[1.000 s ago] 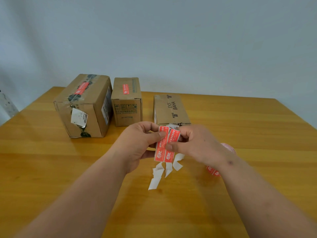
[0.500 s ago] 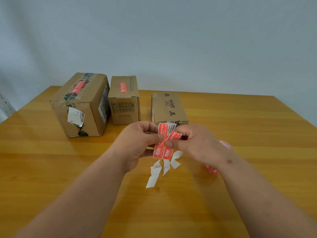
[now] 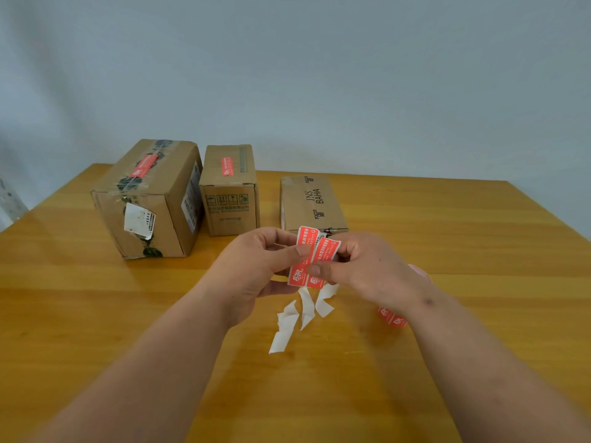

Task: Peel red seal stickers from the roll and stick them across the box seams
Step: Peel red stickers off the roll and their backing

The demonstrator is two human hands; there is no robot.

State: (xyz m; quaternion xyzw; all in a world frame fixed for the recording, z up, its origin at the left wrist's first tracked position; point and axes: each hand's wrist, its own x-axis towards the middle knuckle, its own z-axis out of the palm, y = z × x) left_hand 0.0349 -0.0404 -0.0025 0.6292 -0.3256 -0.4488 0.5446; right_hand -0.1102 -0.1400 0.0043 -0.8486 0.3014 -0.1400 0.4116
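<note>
The strip of red seal stickers [image 3: 308, 262] is held above the middle of the desk [image 3: 447, 225], just in front of the right-hand box [image 3: 308, 203]. The left hand [image 3: 256, 266] pinches the left part of the strip between thumb and fingers. The right hand [image 3: 367, 270] pinches the right sticker, thumb on its red face, with the upper edge of that sticker standing away from the strip.

The stickers appear thin, light and limp; they are likely to curl and to adhere to skin or to themselves. Judged best practice: take hold at a corner or short edge only, keep the adhesive side clear of the fingers, and support the backing close to the peel line.

White backing scraps [image 3: 300, 314] lie on the desk below the hands. The large left box [image 3: 153, 199] and the middle box [image 3: 230, 190] each carry a red sticker on top; the right-hand box shows none. The roll [image 3: 393, 318] lies partly hidden behind the right wrist.
</note>
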